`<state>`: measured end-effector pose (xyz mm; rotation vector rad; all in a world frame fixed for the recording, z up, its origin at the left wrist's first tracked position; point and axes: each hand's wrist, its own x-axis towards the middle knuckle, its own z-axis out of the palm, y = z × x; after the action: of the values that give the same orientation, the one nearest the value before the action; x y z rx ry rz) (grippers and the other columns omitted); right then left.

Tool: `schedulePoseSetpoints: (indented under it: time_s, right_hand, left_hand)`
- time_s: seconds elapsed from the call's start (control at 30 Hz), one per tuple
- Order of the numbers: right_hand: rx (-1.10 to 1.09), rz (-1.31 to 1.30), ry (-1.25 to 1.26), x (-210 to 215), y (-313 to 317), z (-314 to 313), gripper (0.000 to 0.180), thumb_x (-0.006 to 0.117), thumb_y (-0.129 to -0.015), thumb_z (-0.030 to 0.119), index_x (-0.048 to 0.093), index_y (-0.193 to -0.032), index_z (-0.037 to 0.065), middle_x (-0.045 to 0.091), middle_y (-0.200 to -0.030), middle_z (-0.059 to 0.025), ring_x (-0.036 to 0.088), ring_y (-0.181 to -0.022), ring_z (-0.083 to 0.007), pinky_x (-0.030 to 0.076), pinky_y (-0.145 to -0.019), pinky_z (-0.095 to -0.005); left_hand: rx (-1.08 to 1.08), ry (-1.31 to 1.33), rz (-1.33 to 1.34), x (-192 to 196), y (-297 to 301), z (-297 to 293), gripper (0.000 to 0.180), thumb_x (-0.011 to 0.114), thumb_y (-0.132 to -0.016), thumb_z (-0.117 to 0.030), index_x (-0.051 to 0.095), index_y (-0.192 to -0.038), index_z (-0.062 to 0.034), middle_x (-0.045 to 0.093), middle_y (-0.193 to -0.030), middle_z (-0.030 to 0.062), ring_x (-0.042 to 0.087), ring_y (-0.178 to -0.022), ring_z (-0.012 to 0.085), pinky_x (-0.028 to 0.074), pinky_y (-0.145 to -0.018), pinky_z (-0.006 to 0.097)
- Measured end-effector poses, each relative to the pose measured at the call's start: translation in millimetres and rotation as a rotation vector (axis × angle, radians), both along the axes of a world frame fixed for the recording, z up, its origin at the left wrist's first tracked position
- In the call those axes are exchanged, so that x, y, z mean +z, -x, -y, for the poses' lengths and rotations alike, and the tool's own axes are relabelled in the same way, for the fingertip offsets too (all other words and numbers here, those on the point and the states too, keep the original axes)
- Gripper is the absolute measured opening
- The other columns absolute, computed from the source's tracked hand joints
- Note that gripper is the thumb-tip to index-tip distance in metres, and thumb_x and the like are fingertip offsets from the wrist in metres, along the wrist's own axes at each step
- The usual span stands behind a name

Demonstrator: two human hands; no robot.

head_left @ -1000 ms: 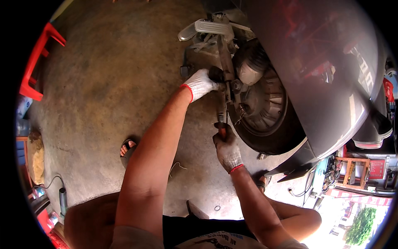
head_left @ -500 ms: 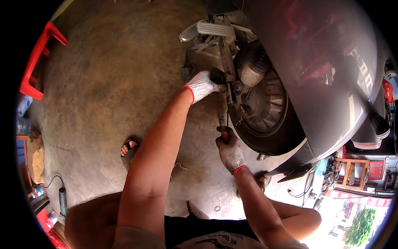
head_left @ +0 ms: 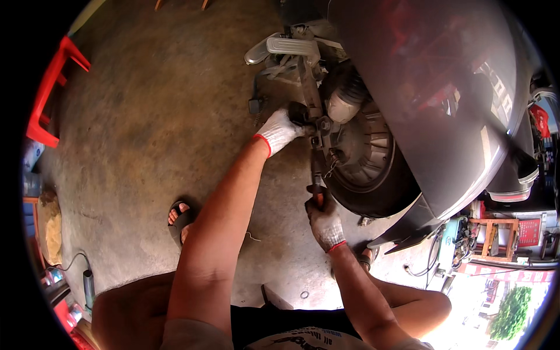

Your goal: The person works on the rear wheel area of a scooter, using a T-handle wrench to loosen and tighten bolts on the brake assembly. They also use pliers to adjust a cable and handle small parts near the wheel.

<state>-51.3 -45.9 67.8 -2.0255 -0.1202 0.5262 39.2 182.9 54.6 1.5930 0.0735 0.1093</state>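
My left hand (head_left: 279,130), in a white knit glove with a red cuff and dark-stained fingers, is closed at the wheel's axle end, against the metal bracket (head_left: 322,129); what it grips is hidden. My right hand (head_left: 325,221), in a matching dirty glove, is wrapped round the red handle of a tool (head_left: 319,198). The tool points away from me, along the bracket's near end; its tip and exact kind cannot be made out. Right of both hands is the dusty wheel (head_left: 379,143) of a scooter, under its glossy grey body (head_left: 431,116).
A ribbed metal footrest (head_left: 291,46) sticks out beyond my left hand. A dark box-shaped part (head_left: 255,105) hangs near it. A red plastic stool (head_left: 49,93) stands far left. On the concrete floor lie a small ring (head_left: 304,294) and a bit of string (head_left: 252,236).
My right hand and the red-handled tool have come slightly nearer to me. My left hand stays at the axle end. The scooter sits a little farther left in the picture.
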Motion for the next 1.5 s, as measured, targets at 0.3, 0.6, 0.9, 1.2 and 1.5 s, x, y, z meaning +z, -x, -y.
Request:
schedulePoseSetpoints:
  time_s: [0.3, 0.6, 0.9, 1.2, 1.5]
  right_hand:
    - [-0.062, -0.225, -0.058, -19, 15, 18, 0.034, 0.057, -0.084, 0.002, 0.056, -0.118, 0.003, 0.048, -0.074, 0.0007, 0.044, -0.065, -0.008, 0.039, -0.059, -0.0242]
    - [-0.016, -0.396, 0.207, -89, 52, 51, 0.045, 0.061, -0.08, 0.018, 0.058, -0.121, 0.0, 0.063, -0.091, -0.0106, 0.059, -0.084, -0.0207, 0.047, -0.078, -0.031]
    - [-0.008, -0.418, 0.238, -106, 63, 60, 0.049, 0.062, -0.079, 0.018, 0.057, -0.124, 0.0, 0.065, -0.113, -0.0171, 0.062, -0.103, -0.0267, 0.047, -0.089, -0.0338]
    - [-0.081, -0.418, 0.211, -125, 63, 80, 0.047, 0.064, -0.079, 0.019, 0.058, -0.122, 0.002, 0.066, -0.105, -0.0145, 0.062, -0.096, -0.0246, 0.048, -0.085, -0.0337]
    - [-0.088, -0.434, 0.202, -116, 61, 77, 0.047, 0.064, -0.079, 0.019, 0.058, -0.122, 0.001, 0.065, -0.098, -0.0118, 0.061, -0.089, -0.0208, 0.047, -0.08, -0.031]
  left_hand:
    - [0.615, 0.036, -0.095, -69, 28, -12, 0.026, 0.065, -0.086, -0.019, 0.066, -0.107, -0.0028, 0.071, -0.097, 0.0121, 0.066, -0.087, 0.0221, 0.05, -0.079, 0.034]
    - [0.448, -0.977, -0.402, -148, 98, 19, 0.027, 0.066, -0.082, -0.021, 0.063, -0.107, -0.0118, 0.062, -0.102, 0.0178, 0.062, -0.096, 0.0356, 0.052, -0.08, 0.045]
    - [0.461, -1.061, -0.519, -182, 86, 26, 0.016, 0.063, -0.083, -0.016, 0.066, -0.098, -0.0112, 0.065, -0.094, 0.0145, 0.066, -0.088, 0.0336, 0.053, -0.075, 0.046]
    - [0.545, 0.759, -0.185, -93, 45, 73, 0.025, 0.068, -0.087, -0.019, 0.066, -0.107, -0.0041, 0.064, -0.088, -0.0001, 0.058, -0.073, 0.012, 0.047, -0.063, 0.028]
    - [0.429, 0.739, -0.046, -34, 42, 75, 0.03, 0.068, -0.087, -0.016, 0.064, -0.114, -0.0022, 0.067, -0.099, 0.0035, 0.06, -0.081, 0.0122, 0.049, -0.072, 0.028]
